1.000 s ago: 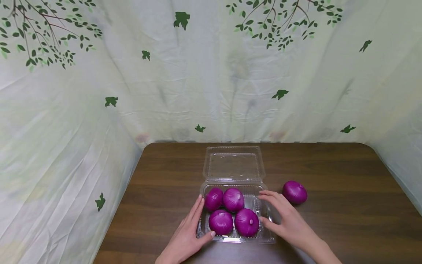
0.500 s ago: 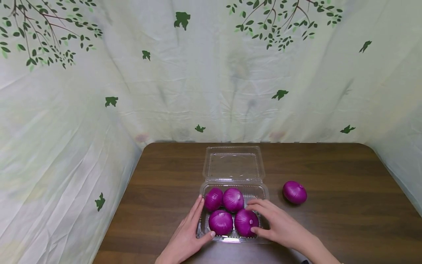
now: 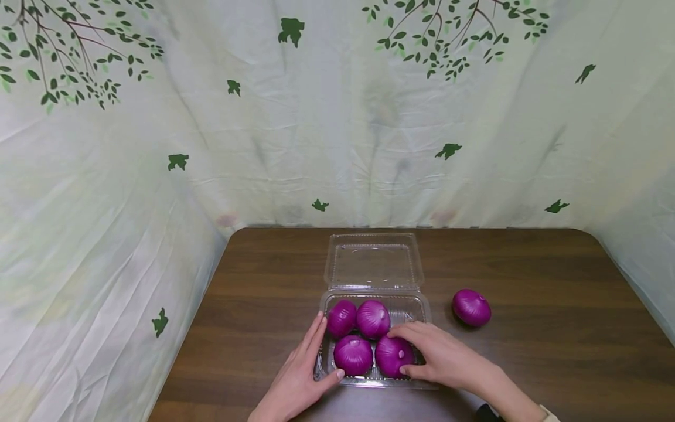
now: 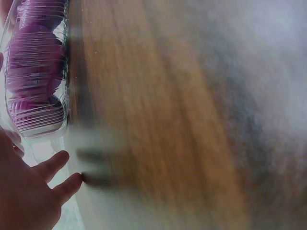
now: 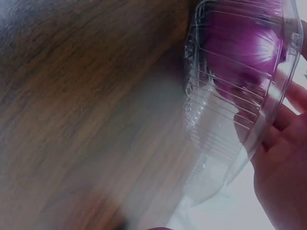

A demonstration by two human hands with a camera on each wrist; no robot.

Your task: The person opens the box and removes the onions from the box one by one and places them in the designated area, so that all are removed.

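My left hand (image 3: 299,375) is laid along the left side of the clear container (image 3: 405,304), its fingers straight, the thumb reaching the near left corner. The left wrist view shows two of these fingers parted; how hard they bear on the plastic I cannot tell. My right hand (image 3: 440,356) enters over the right wall and pinches the near right onion (image 3: 392,354), thumb on its near side, fingertips on its far side. A dark object (image 3: 487,414), cut off by the frame edge, shows beside my right wrist; I cannot identify it.

The gripped onion sits inside the container, low among the others; whether it bears on the floor is hidden. The near left onion (image 3: 353,356) is beside it. Behind stand the far left onion (image 3: 341,318) and the far right onion (image 3: 373,319), with bare plastic to their right. The loose onion (image 3: 471,308) lies outside, on the table (image 3: 274,275), well apart from my right hand. The lid (image 3: 374,266) lies folded back beyond the container, before the printed cloth (image 3: 337,129).

In my judgement, the step in hand is handling or settling this onion. The next move calls for a steady container and a gentle grip that spares its neighbours.
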